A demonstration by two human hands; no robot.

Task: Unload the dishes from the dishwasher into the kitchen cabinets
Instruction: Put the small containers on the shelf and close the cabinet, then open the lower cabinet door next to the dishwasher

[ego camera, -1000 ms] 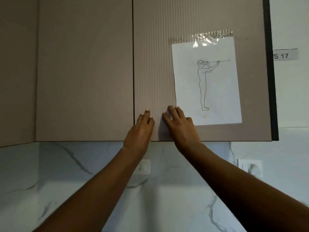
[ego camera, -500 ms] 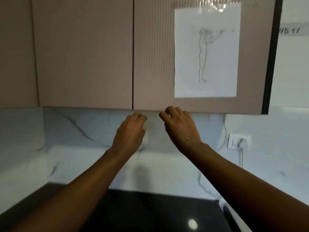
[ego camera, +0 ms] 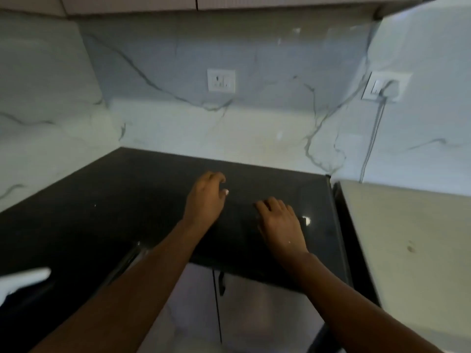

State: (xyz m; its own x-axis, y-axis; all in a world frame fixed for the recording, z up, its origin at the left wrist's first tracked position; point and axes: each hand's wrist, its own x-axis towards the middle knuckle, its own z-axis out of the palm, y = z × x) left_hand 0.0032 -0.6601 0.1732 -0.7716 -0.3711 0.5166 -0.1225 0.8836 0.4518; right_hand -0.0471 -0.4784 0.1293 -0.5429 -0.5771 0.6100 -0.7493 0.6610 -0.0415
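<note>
Black stone fills the middle of the head view: a dark glossy countertop (ego camera: 127, 200) runs across the frame, and both hands hang just over it, empty. Left hand (ego camera: 205, 200), centre of frame, fingers loosely curled and holding nothing; right hand (ego camera: 280, 222), a little lower and to the right, fingers likewise relaxed, nothing in them. Whether either palm actually touches the stone, I cannot tell. Up along the top edge, just the bottom lip of the upper cabinets (ego camera: 229, 3) shows, doors apparently closed. White marbled backsplash (ego camera: 254, 128) behind, with a wall socket (ego camera: 221, 80) at upper centre and a second one with a cord (ego camera: 386, 86) at upper right. Below the counter's front edge, lower cabinet doors (ego camera: 244, 301) with a dark handle.

No dish anywhere in shot, and no dishwasher visible either. Judging by that, nothing is being carried right now; the unloading itself looks entirely ahead, or between trips.
</note>
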